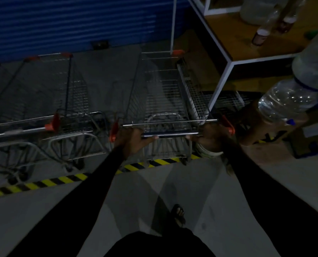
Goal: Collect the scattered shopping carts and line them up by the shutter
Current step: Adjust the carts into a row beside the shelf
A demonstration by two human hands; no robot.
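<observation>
Both hands hold the handle bar (170,134) of one shopping cart (163,93). The left hand (131,140) is curled round the bar near its left end, and the right hand (207,139) is curled round it near its right end, so neither hand is nearer than the other. The bar lies across, from left to right. The cart's basket runs straight out from the hands, away from the person, and its long way points at the blue shutter (71,23). Its front edge is near the foot of the shutter, but it is too dark to tell if they touch. The back wheels stand by the yellow and black stripe (43,182) on the floor. To the left, well apart across bare floor, another cart (67,93) is parked pointing the same way. On the right, a white-framed shelf (228,62) stands just beside the basket. The push looks almost done. I think the cart may only need a small straight nudge forward, staying off the shelf.
</observation>
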